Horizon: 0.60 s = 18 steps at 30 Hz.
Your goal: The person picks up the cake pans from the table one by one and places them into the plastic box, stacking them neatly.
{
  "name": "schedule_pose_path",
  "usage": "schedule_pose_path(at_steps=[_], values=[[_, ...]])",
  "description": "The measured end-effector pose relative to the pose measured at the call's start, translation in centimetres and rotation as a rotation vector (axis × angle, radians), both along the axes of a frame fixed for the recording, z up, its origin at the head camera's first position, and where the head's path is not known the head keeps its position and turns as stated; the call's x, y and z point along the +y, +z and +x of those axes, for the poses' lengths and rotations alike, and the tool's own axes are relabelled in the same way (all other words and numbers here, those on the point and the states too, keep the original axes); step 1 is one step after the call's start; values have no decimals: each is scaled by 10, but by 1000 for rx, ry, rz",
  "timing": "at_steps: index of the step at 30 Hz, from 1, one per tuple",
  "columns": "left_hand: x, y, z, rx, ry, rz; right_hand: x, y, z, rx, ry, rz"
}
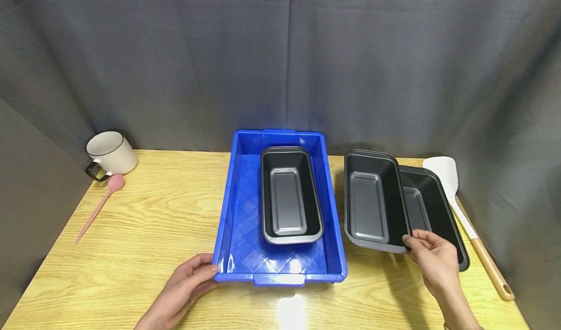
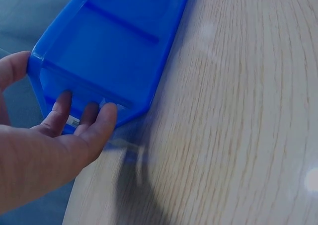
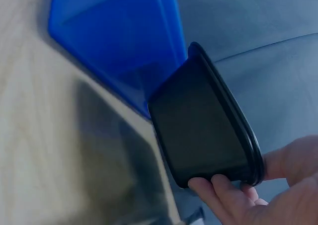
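My right hand [image 1: 434, 257] pinches the near right corner of a dark loaf pan [image 1: 368, 206], thumb over the rim and fingers under it. The right wrist view shows this loaf pan [image 3: 198, 120] raised off the table, its shadow below. To its right lies another loaf pan [image 1: 434, 203], partly hidden by the held one. The near left corner of a blue plastic tray [image 1: 245, 266] is in my left hand [image 1: 184, 284], with the thumb at the rim and fingers against the outer wall [image 2: 99, 51]. Inside that tray sits a third loaf pan [image 1: 289, 203], right of its middle.
Along the right edge lies a white spatula [image 1: 464, 218] with a wooden handle. A white mug [image 1: 111, 152] with a black handle stands at the far left, a pink spoon [image 1: 102, 203] in front of it. Grey curtains [image 1: 188, 67] border the wooden table [image 1: 175, 208].
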State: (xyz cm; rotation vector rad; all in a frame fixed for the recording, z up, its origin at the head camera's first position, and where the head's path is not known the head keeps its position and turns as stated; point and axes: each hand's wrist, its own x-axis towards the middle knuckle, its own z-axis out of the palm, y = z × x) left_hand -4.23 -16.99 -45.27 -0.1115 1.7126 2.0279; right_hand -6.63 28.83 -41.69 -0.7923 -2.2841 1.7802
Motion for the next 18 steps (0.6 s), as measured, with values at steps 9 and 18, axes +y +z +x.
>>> schedule_pose_path(at_steps=[9,18], values=[[0,-2,0,-4,5,-13,1,22,-15,27,9,38],[1,-2,0,1,7,-4,-19,39,-31,102,67,50]])
